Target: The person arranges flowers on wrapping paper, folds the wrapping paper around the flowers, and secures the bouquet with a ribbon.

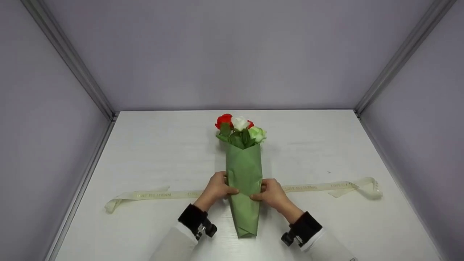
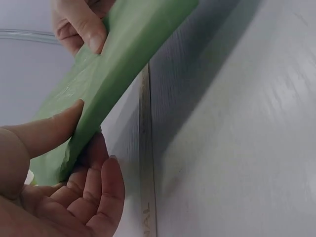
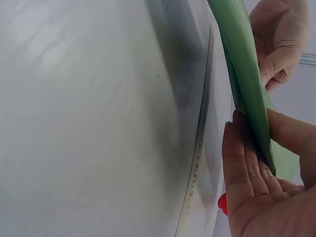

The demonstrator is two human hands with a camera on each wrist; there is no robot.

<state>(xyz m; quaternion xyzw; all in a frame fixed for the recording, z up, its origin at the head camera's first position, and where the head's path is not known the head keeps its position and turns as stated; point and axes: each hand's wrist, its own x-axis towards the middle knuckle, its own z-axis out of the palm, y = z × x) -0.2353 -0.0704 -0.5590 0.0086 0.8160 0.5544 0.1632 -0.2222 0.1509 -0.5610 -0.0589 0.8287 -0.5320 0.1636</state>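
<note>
Nearest are a pale sleeve (image 1: 174, 243) on each arm and black wrist straps (image 1: 192, 219); beyond them, the narrow folded end of a wrapped bouquet (image 1: 245, 214) points toward the person, midway between left and right. The left hand (image 1: 217, 188) and right hand (image 1: 272, 195) pinch its edges, thumbs on top, fingers underneath, gaps closed to the thickness of the green paper. At the grip it is raised off the table, across a ribbon (image 1: 304, 187) lying left to right underneath. The step in hand appears to be placing the bundle over the ribbon's middle; the next move probably calls for lowering it without loosening the wrap, then freeing the fingers for the ribbon's ends. Farther off lie red, white and pale green flowers (image 1: 240, 124), then the white table (image 1: 163, 152)'s far edge, metal rails (image 1: 87, 79) and plain greyish-lilac walls (image 1: 232, 54).
</note>
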